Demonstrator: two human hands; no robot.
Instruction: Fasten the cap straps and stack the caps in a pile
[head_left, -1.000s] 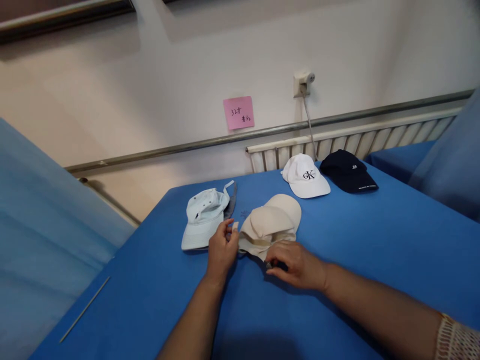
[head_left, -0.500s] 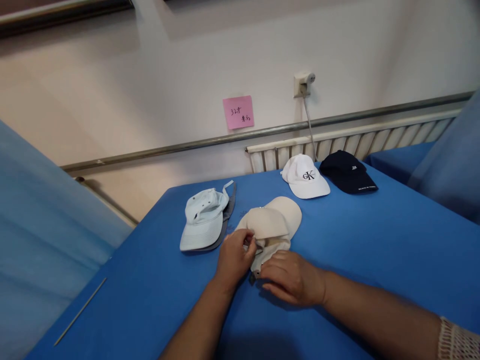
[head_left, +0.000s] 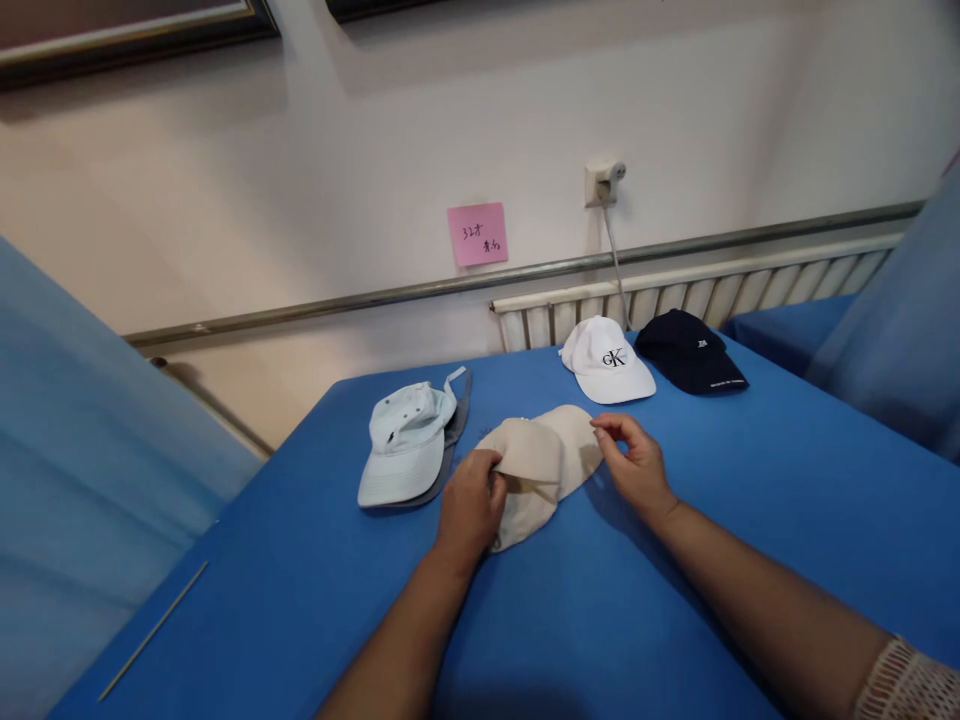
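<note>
Clinic-like room, with blue curtains (head_left: 82, 480), metal wall rail (head_left: 375, 297) and radiator (head_left: 697, 299).

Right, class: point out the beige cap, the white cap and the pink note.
Beige cap (head_left: 534, 454): head view, on the crown.
White cap (head_left: 612, 358): head view, on the front lettering.
Pink note (head_left: 478, 236): head view, middle of the sheet.

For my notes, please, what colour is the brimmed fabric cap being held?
The cap is beige in the head view.

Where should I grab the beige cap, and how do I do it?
Probably by the brim of the beige cap, coming from the right and pinching its edge. The brim juts out as one broad, smooth flap, away from the left hand on the crown, which looks floppy and folded. The right hand is at that edge.
</note>
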